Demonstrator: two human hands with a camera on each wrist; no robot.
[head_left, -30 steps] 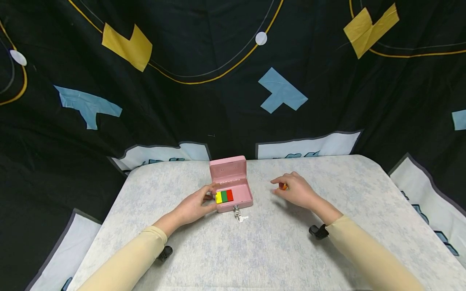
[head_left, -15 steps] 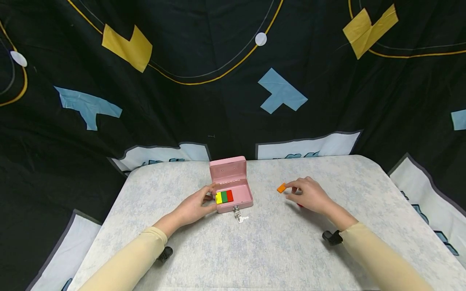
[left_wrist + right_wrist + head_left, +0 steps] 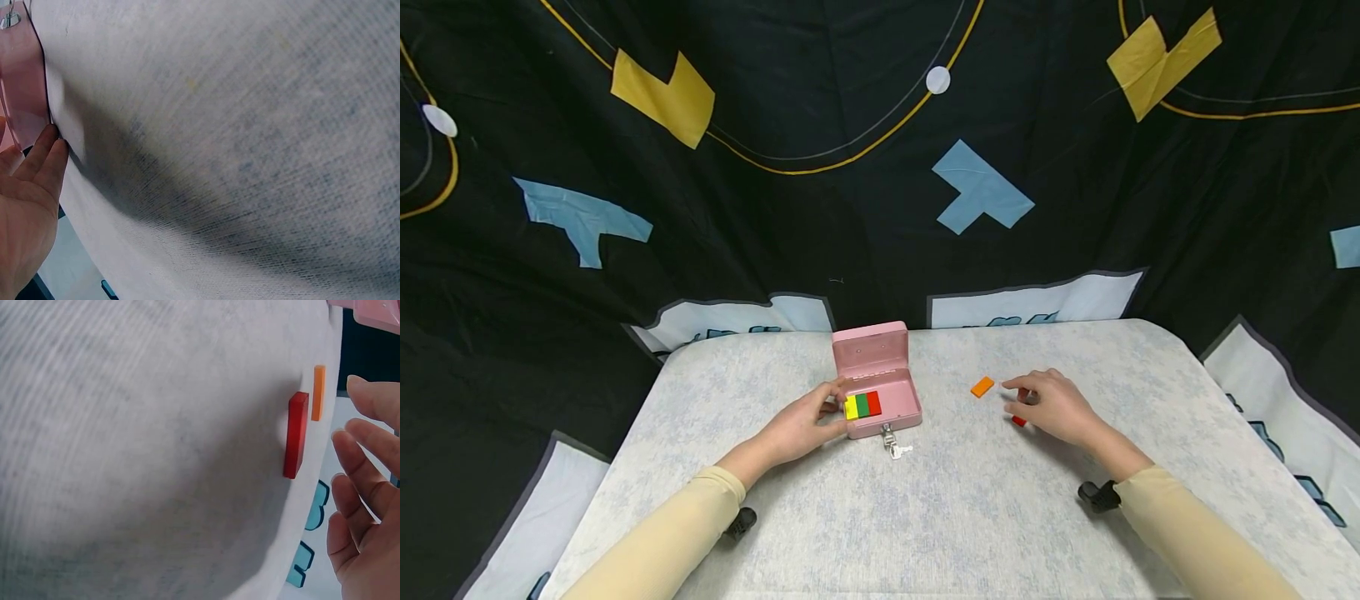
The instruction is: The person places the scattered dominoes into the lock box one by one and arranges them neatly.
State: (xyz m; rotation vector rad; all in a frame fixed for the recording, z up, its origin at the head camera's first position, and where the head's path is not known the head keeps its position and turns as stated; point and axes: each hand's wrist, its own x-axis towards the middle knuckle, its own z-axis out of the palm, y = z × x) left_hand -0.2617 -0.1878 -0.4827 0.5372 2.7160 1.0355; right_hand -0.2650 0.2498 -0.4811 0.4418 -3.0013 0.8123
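A pink cash box (image 3: pixel 897 402) stands with its lid (image 3: pixel 871 346) raised. Yellow (image 3: pixel 851 407), green (image 3: pixel 862 406) and red (image 3: pixel 873 403) tiles lie side by side in its left part. My left hand (image 3: pixel 801 423) rests against the box's left side, thumb near the front corner; in the left wrist view its fairly straight fingers (image 3: pixel 45 150) touch the box's edge. My right hand (image 3: pixel 1054 406) hovers, fingers parted and holding nothing, over a loose red tile (image 3: pixel 296 434), partly hidden in the head view. An orange tile (image 3: pixel 982 387) lies on the table left of that hand.
Keys (image 3: pixel 895 448) hang from the lock at the box's front. The pale patterned tablecloth (image 3: pixel 880 533) covers the table. Behind stands a black curtain (image 3: pixel 850 225) with yellow and blue shapes. Each wrist carries a black camera.
My right hand has let go of the orange tile, leaving it on the table, and has moved right to above the red tile. My left hand and the box have stayed put.
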